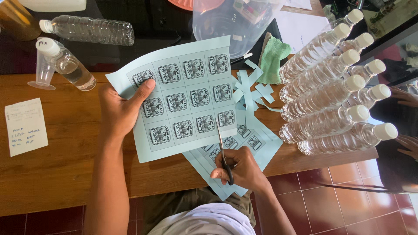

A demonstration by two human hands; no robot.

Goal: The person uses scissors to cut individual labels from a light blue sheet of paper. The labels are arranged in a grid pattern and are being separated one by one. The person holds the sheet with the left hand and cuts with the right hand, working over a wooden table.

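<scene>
My left hand [119, 111] grips the left edge of a pale blue sheet [183, 98] printed with rows of small black-and-white labels, holding it above the wooden table [56, 174]. My right hand [241, 167] holds a pair of black-handled scissors [223, 152], whose blades point up at the sheet's lower right edge. Under the hand lies a second blue label sheet [244, 143], partly hidden. Cut-off blue paper strips [252, 89] lie just right of the held sheet.
Several clear capped bottles [331, 100] lie stacked at the table's right. Two more bottles [69, 65] and a plastic cup [42, 72] are at the left, beside a white note [25, 126]. A green cloth [272, 58] and a clear tub [235, 26] sit behind. Another person's hands [405, 98] show at far right.
</scene>
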